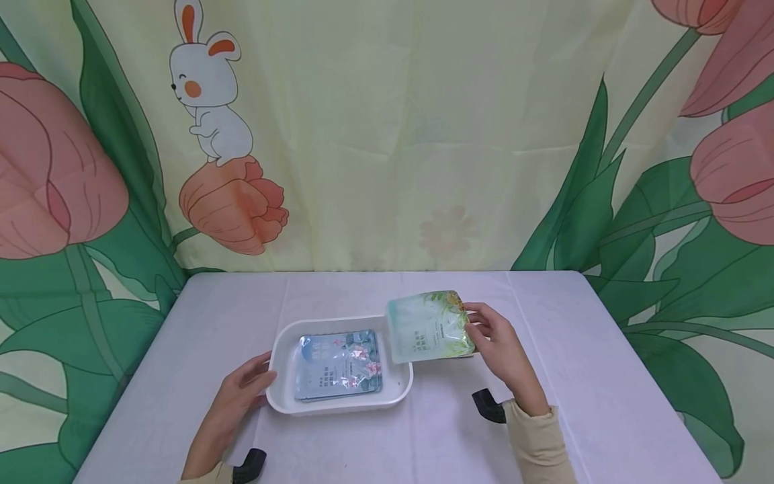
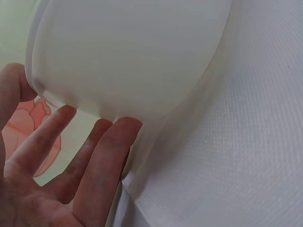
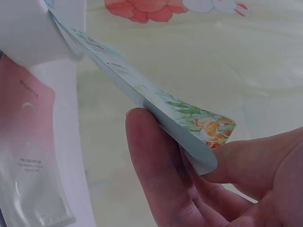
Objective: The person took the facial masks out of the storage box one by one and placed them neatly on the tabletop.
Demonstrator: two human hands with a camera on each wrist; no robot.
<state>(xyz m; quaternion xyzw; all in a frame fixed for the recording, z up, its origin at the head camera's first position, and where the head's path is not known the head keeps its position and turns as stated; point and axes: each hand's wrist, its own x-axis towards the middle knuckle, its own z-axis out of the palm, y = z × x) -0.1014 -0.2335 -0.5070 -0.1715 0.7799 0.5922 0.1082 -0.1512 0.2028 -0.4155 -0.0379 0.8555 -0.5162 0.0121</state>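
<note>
My right hand point(image 1: 503, 346) pinches the right edge of a flat green face mask packet point(image 1: 426, 326) with leaf print, thumb on one face and fingers on the other. That packet is raised, tilted, and overlaps the right end of a white plastic tray point(image 1: 338, 407). Inside the tray lies a blue face mask packet point(image 1: 338, 365) with pink flowers, seemingly stacked on another. At the tray's left end, my left hand point(image 1: 236, 393) holds it, the thumb at the rim and the fingertips point(image 2: 129, 124) against the outer wall.
A pink packet point(image 3: 28, 142) lies beside the tray under the raised one, mostly hidden from the head view. White cloth covers the table point(image 1: 338, 450). Behind it hangs a curtain point(image 1: 387, 134) with tulips and a rabbit. A black wrist mount point(image 1: 488, 406) sits by the right sleeve.
</note>
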